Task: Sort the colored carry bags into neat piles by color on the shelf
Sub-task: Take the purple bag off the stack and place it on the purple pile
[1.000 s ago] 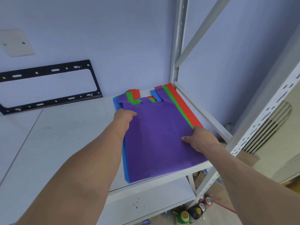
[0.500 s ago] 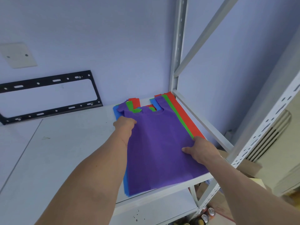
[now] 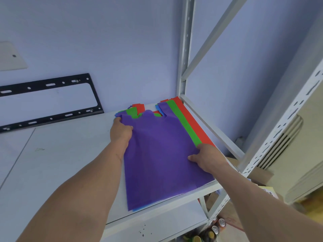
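A purple carry bag [image 3: 160, 154] lies flat on top of a mixed stack at the right end of the white shelf [image 3: 57, 165]. Under it a green bag [image 3: 183, 123] and a red bag [image 3: 195, 126] stick out along the right side, and a blue bag [image 3: 139, 208] peeks out at the near edge. My left hand [image 3: 121, 131] grips the purple bag's left edge near its handle. My right hand [image 3: 208, 158] pinches its right edge, thumb on top.
The shelf's white metal upright [image 3: 185, 49] and side rail [image 3: 213, 130] border the stack on the right. A black metal bracket [image 3: 50, 102] leans on the wall at the back left. Drink cans [image 3: 218, 226] and a cardboard box [image 3: 258, 173] sit below the shelf.
Both hands stay on the purple bag's edges. The bag has shifted left, baring more green and red on the right and covering the blue strip on the left. The camera has tilted a little.
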